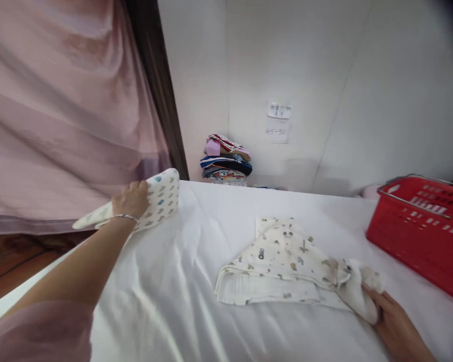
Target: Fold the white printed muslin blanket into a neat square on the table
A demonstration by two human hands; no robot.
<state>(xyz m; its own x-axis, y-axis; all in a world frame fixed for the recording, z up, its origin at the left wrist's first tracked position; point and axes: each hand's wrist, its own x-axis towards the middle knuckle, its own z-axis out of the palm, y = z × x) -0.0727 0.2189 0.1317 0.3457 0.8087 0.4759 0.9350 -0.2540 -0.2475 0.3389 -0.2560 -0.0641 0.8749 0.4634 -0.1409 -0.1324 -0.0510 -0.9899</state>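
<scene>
At the table's left edge, my left hand (131, 202) has its fingers closed over a folded white cloth (165, 195) printed with small grey and blue shapes. Its far corner stands up a little from the surface. Off to the right, a white muslin-like cloth (283, 251) with small brown and grey prints lies partly folded, with loose layers at its front. My right hand (392, 314) grips the bunched right end of that cloth between thumb and fingers. The fingertips behind the fabric are hidden.
A wrinkled white sheet (166, 306) covers the table. A red plastic basket (411, 241) with a metal handle stands at the right. Folded fabrics (226, 158) are stacked by the back wall, beneath paper labels (278, 120). A pink curtain (60, 110) hangs at the left.
</scene>
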